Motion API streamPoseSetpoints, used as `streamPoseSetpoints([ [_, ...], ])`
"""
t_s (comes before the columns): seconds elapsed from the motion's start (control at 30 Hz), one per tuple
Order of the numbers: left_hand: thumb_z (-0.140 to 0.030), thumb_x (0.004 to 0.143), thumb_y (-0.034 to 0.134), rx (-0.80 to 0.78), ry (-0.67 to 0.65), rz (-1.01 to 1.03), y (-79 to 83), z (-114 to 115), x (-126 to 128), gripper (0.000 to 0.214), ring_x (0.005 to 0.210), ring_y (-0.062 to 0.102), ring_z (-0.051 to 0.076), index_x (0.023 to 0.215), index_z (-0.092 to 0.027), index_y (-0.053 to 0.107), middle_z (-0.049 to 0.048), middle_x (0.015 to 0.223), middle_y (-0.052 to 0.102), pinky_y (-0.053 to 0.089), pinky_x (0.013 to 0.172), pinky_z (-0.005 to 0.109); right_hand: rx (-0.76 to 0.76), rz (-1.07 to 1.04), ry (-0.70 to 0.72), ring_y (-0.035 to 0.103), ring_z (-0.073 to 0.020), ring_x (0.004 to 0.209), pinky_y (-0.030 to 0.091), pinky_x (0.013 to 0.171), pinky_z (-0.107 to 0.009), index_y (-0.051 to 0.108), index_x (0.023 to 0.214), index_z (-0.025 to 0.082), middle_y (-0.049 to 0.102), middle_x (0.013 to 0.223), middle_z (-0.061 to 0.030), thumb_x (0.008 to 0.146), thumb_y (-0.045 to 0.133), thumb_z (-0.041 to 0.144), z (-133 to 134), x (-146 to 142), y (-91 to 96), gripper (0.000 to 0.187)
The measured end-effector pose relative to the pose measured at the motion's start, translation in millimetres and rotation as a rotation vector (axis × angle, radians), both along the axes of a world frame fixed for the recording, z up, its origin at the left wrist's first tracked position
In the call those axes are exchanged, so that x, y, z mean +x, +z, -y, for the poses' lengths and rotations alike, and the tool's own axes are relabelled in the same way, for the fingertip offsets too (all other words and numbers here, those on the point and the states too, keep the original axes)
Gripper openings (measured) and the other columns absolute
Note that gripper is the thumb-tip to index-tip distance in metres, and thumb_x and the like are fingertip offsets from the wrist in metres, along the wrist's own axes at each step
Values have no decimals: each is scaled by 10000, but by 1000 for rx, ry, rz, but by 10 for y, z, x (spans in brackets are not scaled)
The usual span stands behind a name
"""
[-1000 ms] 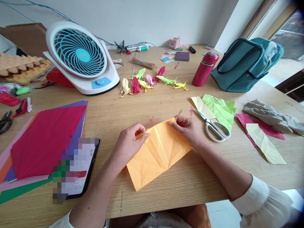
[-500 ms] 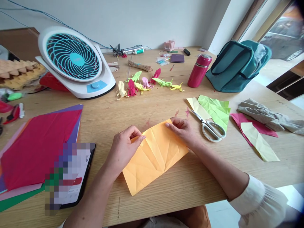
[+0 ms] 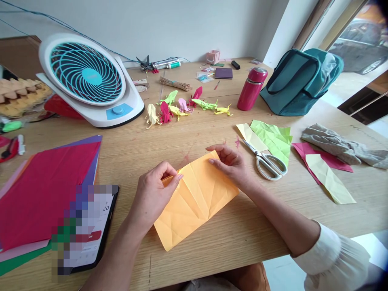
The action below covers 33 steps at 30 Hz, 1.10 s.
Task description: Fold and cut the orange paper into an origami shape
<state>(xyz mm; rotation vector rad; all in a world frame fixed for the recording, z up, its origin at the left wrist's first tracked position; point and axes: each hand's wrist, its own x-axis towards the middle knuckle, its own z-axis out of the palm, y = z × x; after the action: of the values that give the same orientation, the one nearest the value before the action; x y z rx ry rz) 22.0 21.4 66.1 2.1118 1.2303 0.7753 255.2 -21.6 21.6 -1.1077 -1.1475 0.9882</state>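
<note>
An orange sheet of paper point(image 3: 194, 194), creased with several fold lines, is held tilted just over the front of the table. My left hand point(image 3: 156, 190) pinches its upper left edge between thumb and fingers. At the upper right corner is my right hand point(image 3: 230, 165), its thumb on the near face and its fingers raised a little behind the edge. To the right of that hand lie white-handled scissors point(image 3: 269, 163), partly over a pale yellow paper strip point(image 3: 252, 136) and beside a crumpled lime green sheet point(image 3: 271, 139).
A stack of coloured paper point(image 3: 45, 190) and a phone point(image 3: 97, 230) lie at left, below a fan point(image 3: 91, 81). Folded paper figures point(image 3: 183, 107) stand mid-table. A pink flask point(image 3: 252, 89), teal bag point(image 3: 298, 85) and grey cloth point(image 3: 342, 145) are at right.
My right fingers have lifted and loosened from the paper's far edge, with the thumb still there. My left hand keeps its pinch. The whole view has shifted slightly.
</note>
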Motion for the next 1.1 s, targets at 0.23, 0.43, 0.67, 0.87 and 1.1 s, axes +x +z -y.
streamPoseSetpoints([
  [0.23,-256,858,651,66,69,-9,32,33,12,156,686,629,120,725,-220,578,-56,728,678,423,640,242,97,3,-15,600,-156,818,493,727,-310,509,1086,295,627,886,16,905,727,375,27,4,70,295],
  [0.43,-261,860,657,68,101,-7,42,50,5,161,683,638,122,723,-224,581,-57,743,692,427,634,244,110,104,-107,540,-137,787,461,722,-303,557,987,272,555,914,12,911,713,318,41,-9,68,179],
  [0.67,-249,870,653,122,112,-6,51,60,-6,165,676,634,117,730,-222,570,-62,732,682,420,632,242,98,118,-148,561,-144,798,468,730,-304,597,966,273,602,908,7,921,697,299,89,-55,83,112],
  [0.87,-240,870,645,135,109,6,88,107,-2,162,679,631,115,731,-221,563,-63,722,670,424,642,240,65,136,-197,557,-148,786,468,727,-309,614,941,265,612,875,3,928,697,315,221,-80,67,98],
  [1.1,-258,873,644,118,126,11,88,103,-1,164,672,625,119,735,-222,563,-55,720,669,426,646,242,102,84,-220,614,-179,843,534,779,-343,601,947,281,649,943,-27,915,718,368,250,-107,98,149],
])
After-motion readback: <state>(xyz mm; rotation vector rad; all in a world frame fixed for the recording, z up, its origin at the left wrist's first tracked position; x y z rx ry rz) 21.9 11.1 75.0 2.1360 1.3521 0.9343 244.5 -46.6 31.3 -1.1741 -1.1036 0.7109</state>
